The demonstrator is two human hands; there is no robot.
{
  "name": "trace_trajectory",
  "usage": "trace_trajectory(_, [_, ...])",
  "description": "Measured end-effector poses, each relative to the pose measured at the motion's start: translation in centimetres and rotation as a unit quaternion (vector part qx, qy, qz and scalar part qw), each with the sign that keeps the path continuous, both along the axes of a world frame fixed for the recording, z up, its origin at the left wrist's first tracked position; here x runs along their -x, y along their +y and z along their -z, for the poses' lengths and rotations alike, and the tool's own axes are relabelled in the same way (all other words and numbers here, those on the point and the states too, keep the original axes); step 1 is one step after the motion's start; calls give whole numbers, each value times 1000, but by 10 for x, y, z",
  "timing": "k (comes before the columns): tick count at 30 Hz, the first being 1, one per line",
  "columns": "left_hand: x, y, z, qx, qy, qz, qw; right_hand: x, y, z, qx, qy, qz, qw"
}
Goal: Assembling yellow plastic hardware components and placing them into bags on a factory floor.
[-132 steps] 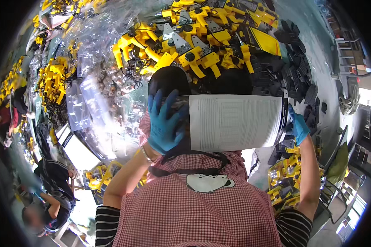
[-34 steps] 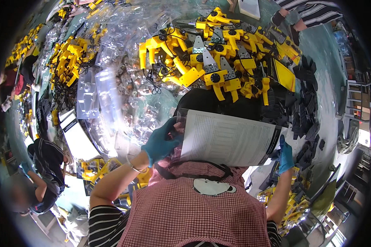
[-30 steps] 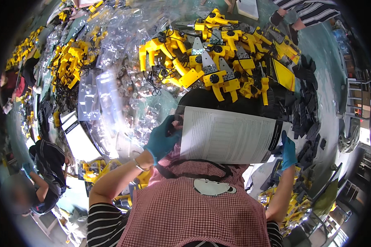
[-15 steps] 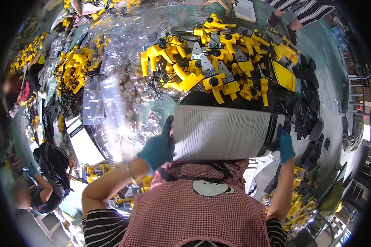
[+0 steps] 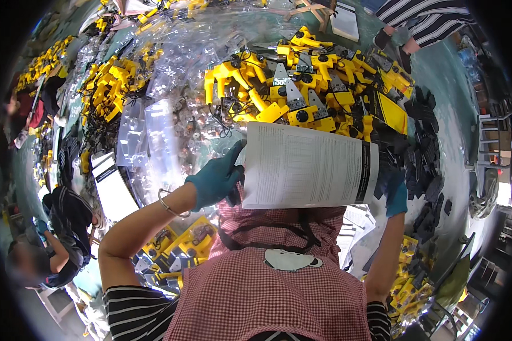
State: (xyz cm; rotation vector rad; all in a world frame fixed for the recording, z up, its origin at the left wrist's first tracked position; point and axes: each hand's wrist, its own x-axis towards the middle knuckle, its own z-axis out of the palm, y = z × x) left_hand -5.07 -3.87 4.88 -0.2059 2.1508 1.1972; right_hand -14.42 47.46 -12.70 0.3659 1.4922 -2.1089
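A wide white printed sheet [image 5: 307, 165], with small print, tables and a dark band near its right edge, is held up in front of my apron. My left hand [image 5: 215, 177], in a blue-green glove, is closed on its left edge, thumb and fingers pinching the paper. At the opposite edge is my right hand [image 5: 393, 192], in the same kind of glove, with its fingers in shadow against the paper's border. Just beyond the sheet lies a heap of yellow tool bodies [image 5: 301, 113] with metal plates and black cords.
Black flat pieces [image 5: 424, 170] are piled at the right. Clear plastic bags [image 5: 159, 131] cover the floor left of the heap, near another printed stack [image 5: 114, 184]. Bagged yellow tools [image 5: 193, 238] lie by my left elbow. A co-worker [image 5: 62, 238] sits at the left; another person's legs [image 5: 421, 25] stand far right.
The sheet has moved up slightly and its right side now curves and looks narrower. My left forearm has swung outward, and more of the bagged tools beside it shows.
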Motion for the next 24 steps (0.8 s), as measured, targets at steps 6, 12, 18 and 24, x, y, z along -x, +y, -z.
trace_trajectory(6, [15,7,-9,-21,6,-4,1000,-16,-47,-16,-492,279,10,825])
trace_trajectory(12, [11,6,43,85,161,61,981,-47,-281,-135,-443,559,-205,671])
trace_trajectory(18, [23,0,63,24,168,-67,983,-46,-309,-122,-460,604,-235,607])
trace_trajectory(24, [36,28,61,276,260,-21,925,-43,-319,-111,-484,588,-223,609])
